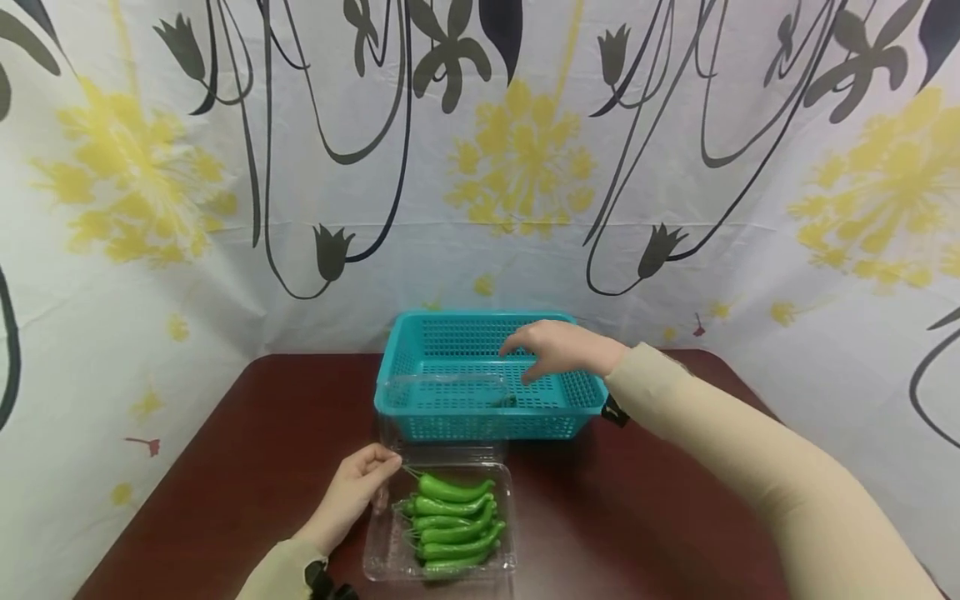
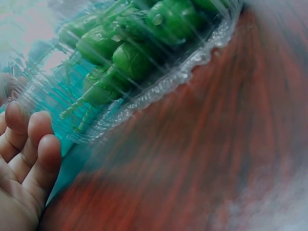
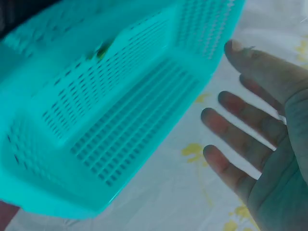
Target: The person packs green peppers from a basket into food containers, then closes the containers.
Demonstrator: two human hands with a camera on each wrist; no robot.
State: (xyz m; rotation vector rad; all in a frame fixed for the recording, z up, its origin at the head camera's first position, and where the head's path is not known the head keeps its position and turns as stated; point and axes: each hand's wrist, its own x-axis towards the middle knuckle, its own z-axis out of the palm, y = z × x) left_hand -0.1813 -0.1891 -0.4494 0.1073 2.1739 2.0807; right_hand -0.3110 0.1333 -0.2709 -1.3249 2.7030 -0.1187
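Green chili peppers (image 1: 453, 521), several of them, lie in a row in a clear plastic clamshell box (image 1: 390, 567) on the table. My left hand (image 1: 356, 483) pinches the box's far left edge with thumb and forefinger, close to a pepper's stem. In the left wrist view, fingertips (image 2: 48, 149) lie against the outside of its clear wall. My right hand (image 1: 562, 346) is over a turquoise plastic basket (image 1: 487, 423), fingers spread and holding nothing. A small green thing (image 1: 506, 402), partly hidden by the basket's front wall, lies inside; its kind is unclear.
The clear lid (image 1: 450, 454) of the box stands open toward the basket, its far part overlapping the basket's front. A dark reddish table (image 1: 300, 417) carries everything. Behind it hangs a white cloth (image 1: 480, 267) with flower patterns.
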